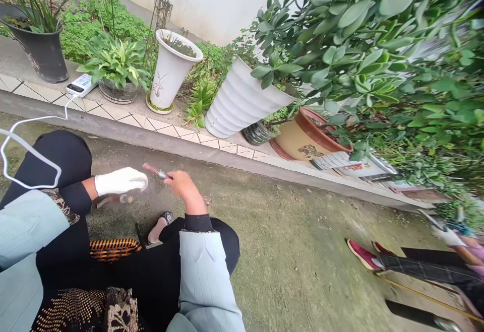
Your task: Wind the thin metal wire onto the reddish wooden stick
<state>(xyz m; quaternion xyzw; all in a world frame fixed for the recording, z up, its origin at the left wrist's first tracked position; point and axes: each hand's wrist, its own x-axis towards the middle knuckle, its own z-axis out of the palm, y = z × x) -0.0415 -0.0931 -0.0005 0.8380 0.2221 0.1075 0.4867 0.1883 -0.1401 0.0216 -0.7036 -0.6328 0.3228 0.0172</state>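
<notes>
My left hand (121, 181), in a white glove, is held palm down with its fingers stretched forward and bent at the tips; nothing shows in it. My bare right hand (182, 185) is closed around a short tool with a reddish-brown end and a silvery metal collar (162, 174). The tool's end points toward the gloved fingertips, a small gap apart. Below my left hand, a brown wooden-looking piece with a metallic end (123, 198) lies near the ground, partly hidden by the glove and sleeve.
A tiled ledge (151, 123) ahead carries a black pot (40, 52), a white pot (172, 72), a ribbed white pot (242, 103) and a tan pot (306, 138). A white cable (34, 119) runs to a power bank (81, 86). Another person's pink shoe (362, 255) is at right.
</notes>
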